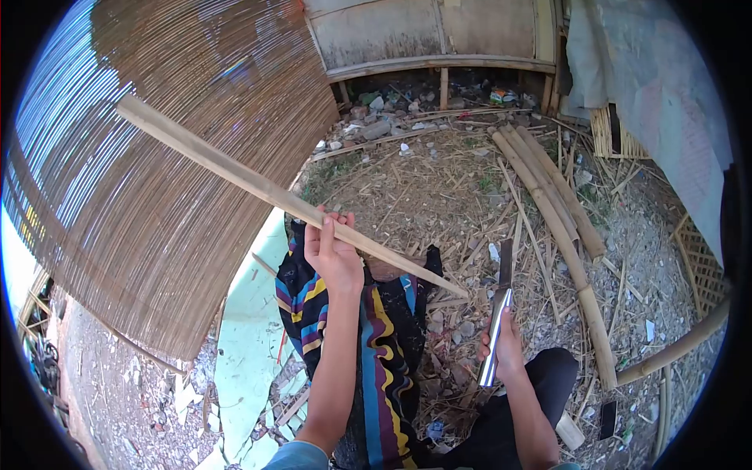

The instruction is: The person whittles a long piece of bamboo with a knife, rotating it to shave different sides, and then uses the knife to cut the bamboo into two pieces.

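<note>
A long split bamboo strip (223, 168) slants across the view, its far end up at the left and its near end low by the middle. My left hand (335, 254) is closed around it at about the middle. In my right hand (505, 345) is a knife (501, 305) with a dark blade and a shiny metal handle, blade pointing up and away. The blade is apart from the strip. Beneath my left arm a striped cloth (384, 368) in black, yellow, blue and purple covers my leg.
Several bamboo poles (548, 196) lie on the ground to the right. A woven bamboo screen (180, 180) rises at the left. Splinters and rubble cover the ground, with a pale green sheet (239, 352) beside the cloth. A panelled wall (392, 35) stands behind, a grey sheet (658, 102) at the right.
</note>
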Demonstrator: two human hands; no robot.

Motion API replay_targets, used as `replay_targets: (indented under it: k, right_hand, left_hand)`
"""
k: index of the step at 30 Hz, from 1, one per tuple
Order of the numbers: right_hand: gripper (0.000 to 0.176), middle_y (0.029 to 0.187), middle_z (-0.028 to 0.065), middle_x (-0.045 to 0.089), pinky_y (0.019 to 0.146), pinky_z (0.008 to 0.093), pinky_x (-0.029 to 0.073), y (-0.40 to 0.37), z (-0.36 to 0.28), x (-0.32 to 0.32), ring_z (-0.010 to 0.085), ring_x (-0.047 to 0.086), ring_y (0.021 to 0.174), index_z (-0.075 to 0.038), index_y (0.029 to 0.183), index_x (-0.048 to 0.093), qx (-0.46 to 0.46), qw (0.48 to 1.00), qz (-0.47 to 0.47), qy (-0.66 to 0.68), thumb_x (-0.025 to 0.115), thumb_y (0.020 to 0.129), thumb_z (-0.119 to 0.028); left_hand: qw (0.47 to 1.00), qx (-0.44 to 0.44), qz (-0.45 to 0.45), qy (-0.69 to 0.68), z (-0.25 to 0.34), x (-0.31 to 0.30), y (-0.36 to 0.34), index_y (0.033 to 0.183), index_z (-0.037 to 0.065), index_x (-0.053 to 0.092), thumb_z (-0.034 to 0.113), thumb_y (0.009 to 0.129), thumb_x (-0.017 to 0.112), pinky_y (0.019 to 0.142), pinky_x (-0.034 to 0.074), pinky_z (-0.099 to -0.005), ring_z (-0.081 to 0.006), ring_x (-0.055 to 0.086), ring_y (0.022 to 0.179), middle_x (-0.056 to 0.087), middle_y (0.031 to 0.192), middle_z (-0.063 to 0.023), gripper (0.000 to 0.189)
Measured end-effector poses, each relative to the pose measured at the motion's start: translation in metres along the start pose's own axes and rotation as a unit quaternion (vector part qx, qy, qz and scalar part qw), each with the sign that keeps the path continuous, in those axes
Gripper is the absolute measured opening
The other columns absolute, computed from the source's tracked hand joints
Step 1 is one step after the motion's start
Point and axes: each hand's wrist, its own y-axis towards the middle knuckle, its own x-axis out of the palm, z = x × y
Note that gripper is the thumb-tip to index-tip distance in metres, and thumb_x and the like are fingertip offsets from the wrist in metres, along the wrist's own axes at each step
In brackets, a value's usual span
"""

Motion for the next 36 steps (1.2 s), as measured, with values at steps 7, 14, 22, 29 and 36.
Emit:
replay_targets:
  k: [7,14,22,29,36]
  right_hand:
    - [0.043,0.056,0.0034,0.044,0.035,0.0282,0.038,-0.002,-0.003,-0.001,0.0125,0.041,0.037,-0.010,0.089,0.044,0.015,1.000,-0.008,0.025,0.038,0.092,-0.052]
    - [0.042,0.057,0.0036,0.044,0.035,0.0276,0.037,0.001,0.007,0.003,0.0127,0.041,0.037,-0.010,0.091,0.041,0.006,1.000,0.005,0.000,0.040,0.092,-0.052]
    - [0.040,0.058,0.0036,0.044,0.035,0.0271,0.036,-0.008,0.010,0.001,0.0116,0.041,0.037,-0.009,0.093,0.040,0.013,0.999,-0.036,0.014,0.040,0.093,-0.048]
    - [0.040,0.056,0.0032,0.042,0.034,0.0275,0.036,-0.006,0.012,0.000,0.0117,0.040,0.035,-0.008,0.092,0.041,-0.008,0.999,0.000,-0.034,0.038,0.094,-0.048]
    - [0.038,0.057,0.0027,0.042,0.034,0.0257,0.035,-0.008,0.017,-0.001,0.0112,0.040,0.036,-0.009,0.096,0.039,0.005,0.999,-0.038,-0.013,0.041,0.094,-0.046]
  left_hand:
    - [0.990,-0.142,-0.019,0.015,-0.019,-0.016,-0.007,0.097,0.002,0.054,-0.004,0.076,0.058,0.075,0.041,-0.0311,-0.0125,0.050,0.079,0.052,0.086,-0.0026,0.022]
    - [0.988,-0.142,-0.041,0.051,-0.030,-0.013,-0.018,0.093,0.004,0.053,0.000,0.075,0.062,0.071,0.037,-0.0280,-0.0124,0.049,0.078,0.051,0.085,-0.0014,0.020]
    - [0.974,-0.108,-0.182,0.083,-0.019,-0.012,-0.021,0.094,-0.002,0.059,0.018,0.086,0.056,0.077,0.038,-0.0306,-0.0170,0.053,0.085,0.058,0.089,-0.0073,0.022]
    - [0.958,-0.062,-0.218,0.176,-0.016,-0.014,-0.026,0.086,-0.008,0.063,0.026,0.092,0.053,0.069,0.051,-0.0337,-0.0225,0.063,0.069,0.065,0.082,-0.0182,0.037]
    - [0.965,-0.011,-0.083,0.249,-0.010,-0.003,-0.035,0.092,-0.009,0.059,0.026,0.093,0.052,0.067,0.052,-0.0343,-0.0201,0.060,0.059,0.061,0.067,-0.0117,0.035]
